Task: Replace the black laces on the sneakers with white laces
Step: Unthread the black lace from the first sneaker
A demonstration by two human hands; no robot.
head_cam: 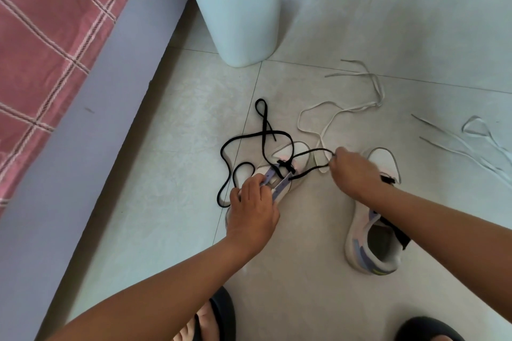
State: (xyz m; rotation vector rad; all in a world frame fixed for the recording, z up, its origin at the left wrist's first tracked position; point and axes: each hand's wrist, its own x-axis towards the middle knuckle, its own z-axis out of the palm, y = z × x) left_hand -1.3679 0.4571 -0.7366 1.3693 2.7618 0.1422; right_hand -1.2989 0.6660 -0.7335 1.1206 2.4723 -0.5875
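Two white sneakers sit on the tiled floor. My left hand (253,206) grips the left sneaker (297,155) at its purple eyelet strip. A long black lace (243,139) trails loose from that shoe's lower eyelets and loops over the floor. My right hand (353,171) pinches a stretch of this black lace and holds it taut to the right. The right sneaker (371,241) lies under my right forearm, still with black lace on it. One white lace (343,110) lies beyond the shoes, a second white lace (476,133) at the far right.
A white waste bin (241,16) with a blue liner stands just beyond the shoes. A bed with a pink checked cover (41,36) and grey side runs along the left. My feet in black slippers (219,315) are at the bottom edge.
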